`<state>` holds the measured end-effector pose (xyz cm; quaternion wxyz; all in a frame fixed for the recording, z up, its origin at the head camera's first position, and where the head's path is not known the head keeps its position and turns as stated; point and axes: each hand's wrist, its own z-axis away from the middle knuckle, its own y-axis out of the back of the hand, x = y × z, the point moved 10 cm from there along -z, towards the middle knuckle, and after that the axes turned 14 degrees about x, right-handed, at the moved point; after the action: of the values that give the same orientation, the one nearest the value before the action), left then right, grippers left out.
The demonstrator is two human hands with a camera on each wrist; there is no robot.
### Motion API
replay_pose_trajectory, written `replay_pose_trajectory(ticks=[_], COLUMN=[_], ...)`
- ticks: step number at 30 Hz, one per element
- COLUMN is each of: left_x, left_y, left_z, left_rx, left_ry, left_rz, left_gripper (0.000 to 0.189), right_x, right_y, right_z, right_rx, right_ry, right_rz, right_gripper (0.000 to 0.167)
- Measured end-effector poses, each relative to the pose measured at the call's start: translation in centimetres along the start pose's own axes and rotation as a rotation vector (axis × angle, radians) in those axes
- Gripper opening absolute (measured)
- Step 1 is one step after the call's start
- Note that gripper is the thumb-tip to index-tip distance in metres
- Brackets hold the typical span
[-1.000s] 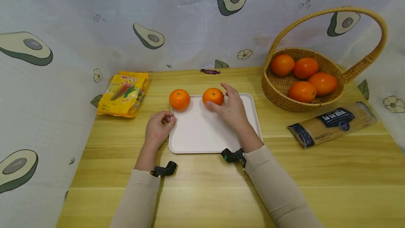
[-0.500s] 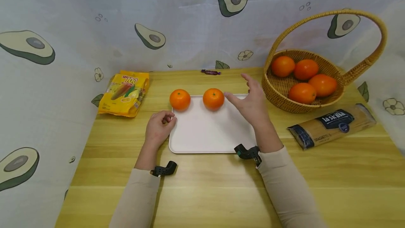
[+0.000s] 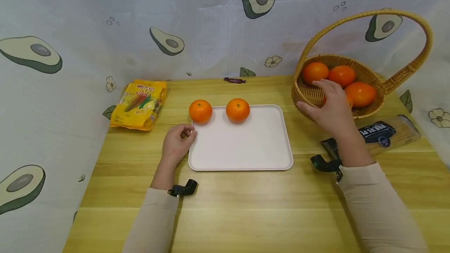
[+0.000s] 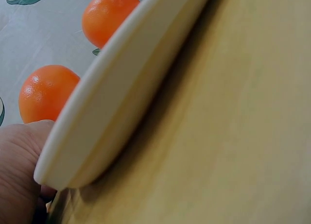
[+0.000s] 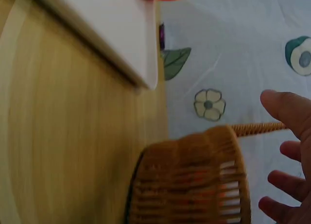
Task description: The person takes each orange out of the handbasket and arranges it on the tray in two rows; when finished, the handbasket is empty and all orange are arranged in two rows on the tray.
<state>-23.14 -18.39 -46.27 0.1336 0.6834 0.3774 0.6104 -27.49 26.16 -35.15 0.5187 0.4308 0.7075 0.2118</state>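
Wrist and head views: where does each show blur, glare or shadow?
Left wrist: bright glints on the lower orange, a dark shadow under the tray, and a blurred tabletop; right wrist: the basket looks soft; head: mostly sharp, with a soft shadow beside the right sleeve.

Tray (image 3: 242, 143): plain white. Two fruits (image 3: 238, 110) at tray's far side: orange. Bag (image 3: 138, 104) left of tray: yellow, fruit print. Basket (image 3: 305, 93) right of tray: golden-tan weave. Backdrop (image 3: 211, 30) behind tray: whitish, avocado-and-flower print.
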Motion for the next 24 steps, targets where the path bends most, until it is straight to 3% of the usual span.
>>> replay_pose_trajectory(ticks=[4,16,24], left_x=[0.0,0.2,0.0], left_y=[0.0,0.0,-0.1], left_z=[0.1,0.0,0.2], left_rx=[-0.003,-0.003,-0.014], left_ry=[0.009,0.007,0.021], left_rz=[0.002,-0.004,-0.011], left_gripper=[0.017,0.018,0.019], right_x=[2.7,6.8,8.0], right_y=[1.2,4.1,3.8], right_z=[-0.2,-1.2,-1.7], right_rx=[-0.067,-0.151,-0.257], right_ry=[0.020,0.187,0.178], right_rz=[0.080,0.081,0.130], right_gripper=[0.079,0.067,0.070])
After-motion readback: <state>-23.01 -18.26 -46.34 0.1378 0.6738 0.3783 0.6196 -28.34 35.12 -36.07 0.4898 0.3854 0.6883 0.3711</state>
